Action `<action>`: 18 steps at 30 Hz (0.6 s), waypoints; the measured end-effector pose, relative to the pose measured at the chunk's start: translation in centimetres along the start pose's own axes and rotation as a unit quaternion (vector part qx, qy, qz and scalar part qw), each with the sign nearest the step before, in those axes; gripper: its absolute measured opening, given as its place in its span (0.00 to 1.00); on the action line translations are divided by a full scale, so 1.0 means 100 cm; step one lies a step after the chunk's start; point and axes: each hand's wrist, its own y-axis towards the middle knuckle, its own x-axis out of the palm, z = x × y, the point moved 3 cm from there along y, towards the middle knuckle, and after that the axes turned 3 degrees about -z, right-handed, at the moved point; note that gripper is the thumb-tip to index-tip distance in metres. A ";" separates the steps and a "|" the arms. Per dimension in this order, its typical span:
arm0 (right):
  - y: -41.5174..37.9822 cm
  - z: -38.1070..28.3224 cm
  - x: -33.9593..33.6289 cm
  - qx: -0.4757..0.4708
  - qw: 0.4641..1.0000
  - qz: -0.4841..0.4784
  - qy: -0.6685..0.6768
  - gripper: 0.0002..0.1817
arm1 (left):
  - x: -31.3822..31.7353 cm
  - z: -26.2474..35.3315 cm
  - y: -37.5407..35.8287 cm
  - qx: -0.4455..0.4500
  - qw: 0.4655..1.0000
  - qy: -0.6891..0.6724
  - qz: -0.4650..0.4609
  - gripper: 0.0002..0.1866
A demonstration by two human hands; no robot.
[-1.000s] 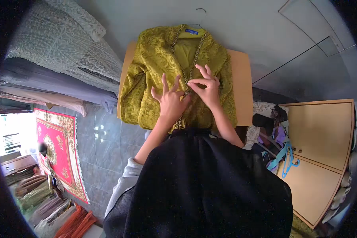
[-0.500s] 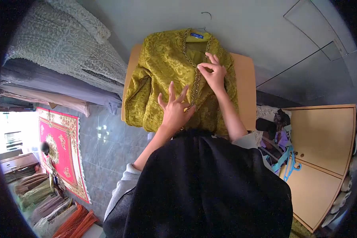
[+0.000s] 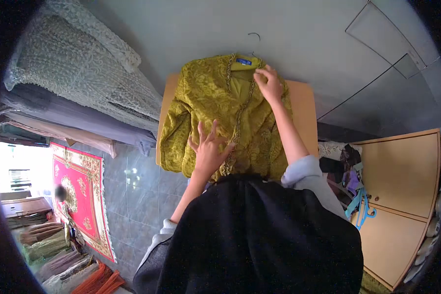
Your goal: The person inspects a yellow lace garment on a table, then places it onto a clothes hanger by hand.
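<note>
A mustard-green brocade jacket (image 3: pixel 206 93) with a blue label inside its neck lies over a tan board (image 3: pixel 303 110). Braided trim (image 3: pixel 239 120) runs along its neckline and down the front. My left hand (image 3: pixel 208 153) rests on the lower front, fingers spread, thumb by the trim. Up beside the neckline is my right hand (image 3: pixel 271 85), its thumb and fingers bent close together near the trim. Anything between those fingertips is too small to make out. A thin metal hook (image 3: pixel 254 35) shows above the collar.
Lace and grey fabrics (image 3: pixel 83 63) hang at the left. Beyond the tiled floor (image 3: pixel 142 191) lies a red patterned rug (image 3: pixel 78 191). On the right are a wooden cabinet (image 3: pixel 402 171), blue hangers (image 3: pixel 365 213) and piled clothes. More folded fabrics (image 3: pixel 59 250) sit at the lower left.
My right hand has moved from the middle of the front trim up toward the collar's right edge. My left hand stays on the jacket's lower front. The view has shifted slightly.
</note>
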 end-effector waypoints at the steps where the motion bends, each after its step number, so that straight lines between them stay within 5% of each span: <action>1: 0.014 0.004 -0.002 0.008 1.000 0.012 -0.021 0.23 | -0.002 -0.004 0.000 -0.022 1.000 -0.012 -0.001 0.17; 6: 0.070 0.010 0.011 -0.051 0.985 0.112 -0.120 0.25 | -0.010 -0.014 -0.002 -0.046 0.997 -0.032 0.058 0.12; 8: 0.078 0.009 0.017 0.083 0.992 -0.092 -0.023 0.25 | -0.014 -0.021 -0.002 -0.054 0.996 -0.025 0.073 0.12; 9: 0.080 0.006 0.014 0.078 0.992 -0.093 -0.022 0.25 | -0.017 -0.022 -0.003 -0.062 0.994 -0.020 0.084 0.12; 13: 0.080 -0.014 0.009 -0.091 0.965 -0.237 0.067 0.20 | -0.031 -0.041 0.003 -0.095 0.987 -0.013 0.131 0.11; 18: 0.001 -0.101 -0.023 -0.292 0.912 -0.232 -0.173 0.19 | -0.064 -0.047 0.029 -0.059 0.961 0.045 0.265 0.07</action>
